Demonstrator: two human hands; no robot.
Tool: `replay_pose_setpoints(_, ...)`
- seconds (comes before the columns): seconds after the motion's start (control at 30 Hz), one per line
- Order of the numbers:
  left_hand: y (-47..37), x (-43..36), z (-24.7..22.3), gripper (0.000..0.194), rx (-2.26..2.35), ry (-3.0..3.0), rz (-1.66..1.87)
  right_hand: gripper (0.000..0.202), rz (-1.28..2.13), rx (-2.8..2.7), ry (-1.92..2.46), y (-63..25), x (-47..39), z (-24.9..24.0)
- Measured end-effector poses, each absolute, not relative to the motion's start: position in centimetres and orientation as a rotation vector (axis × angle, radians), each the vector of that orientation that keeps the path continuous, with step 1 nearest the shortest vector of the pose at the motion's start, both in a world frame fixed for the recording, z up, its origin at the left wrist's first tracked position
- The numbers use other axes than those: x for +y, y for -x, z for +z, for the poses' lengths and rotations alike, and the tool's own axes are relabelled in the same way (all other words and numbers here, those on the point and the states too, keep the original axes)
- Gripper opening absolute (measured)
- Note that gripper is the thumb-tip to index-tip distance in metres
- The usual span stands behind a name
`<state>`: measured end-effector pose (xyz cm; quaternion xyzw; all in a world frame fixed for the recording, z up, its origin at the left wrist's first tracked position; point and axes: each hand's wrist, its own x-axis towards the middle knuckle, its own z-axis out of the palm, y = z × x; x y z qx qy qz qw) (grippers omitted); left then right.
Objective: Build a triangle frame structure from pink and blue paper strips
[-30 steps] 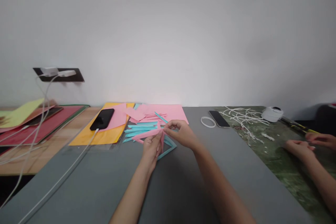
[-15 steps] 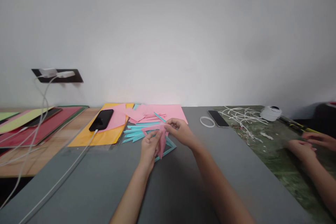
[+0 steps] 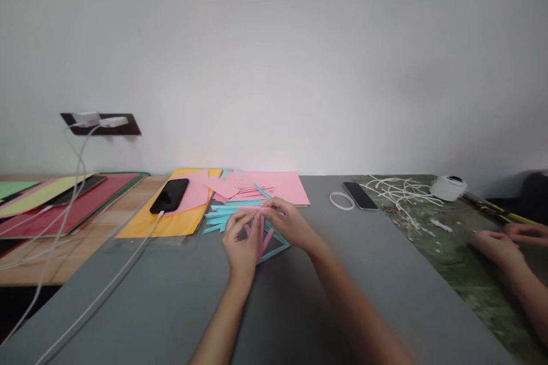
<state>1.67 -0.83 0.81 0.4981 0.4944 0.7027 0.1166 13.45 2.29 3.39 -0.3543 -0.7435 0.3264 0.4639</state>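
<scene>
My left hand (image 3: 242, 242) and my right hand (image 3: 289, 222) meet over the grey table, both pinching a folded pink paper piece (image 3: 262, 239) between their fingertips. Parts of the pink piece hang below the fingers; the rest is hidden behind them. Beneath and to its right lies a frame of blue folded strips (image 3: 278, 250). Several blue paper strips (image 3: 218, 219) fan out left of my hands. Behind them are small pink strips (image 3: 252, 191) on a pink sheet (image 3: 286, 182).
A black phone (image 3: 170, 195) with a white cable lies on an orange sheet (image 3: 141, 227). To the right are a white ring (image 3: 341, 201), another phone (image 3: 359, 195), white cords (image 3: 398, 191), a white roll (image 3: 448, 188) and another person's hands (image 3: 499, 248).
My hands have come closer together on the pink piece, and my left hand has turned, with its fingers further over the paper. The whole view has shifted slightly.
</scene>
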Motion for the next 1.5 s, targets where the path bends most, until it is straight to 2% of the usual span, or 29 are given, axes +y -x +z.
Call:
replay_pose_setpoints(0.3, -1.5, -1.0, 0.5, 0.018, 1.552, -1.553, 2.067, 0.022, 0.985, -1.718, 0.887, -13.0, 2.2, 3.5)
replay_pose_setpoints(0.73, -1.3, -0.5, -0.1, 0.015, 1.417, -1.53, 2.015, 0.03, 1.542, -1.335, 0.806, -12.6, 1.3, 4.4)
replay_pose_setpoints(1.33, -1.3, -0.2, -0.2, 0.02, 1.414, -1.367, 1.923, 0.037, 1.468, -1.362, 1.001, -13.0, 1.8, 3.8)
replay_pose_setpoints(1.5, -1.2, -0.4, 0.4, 0.019, 1.412, -1.405, 1.915, 0.032, 1.38, -1.413, 1.012, -14.2, 1.5, 4.7)
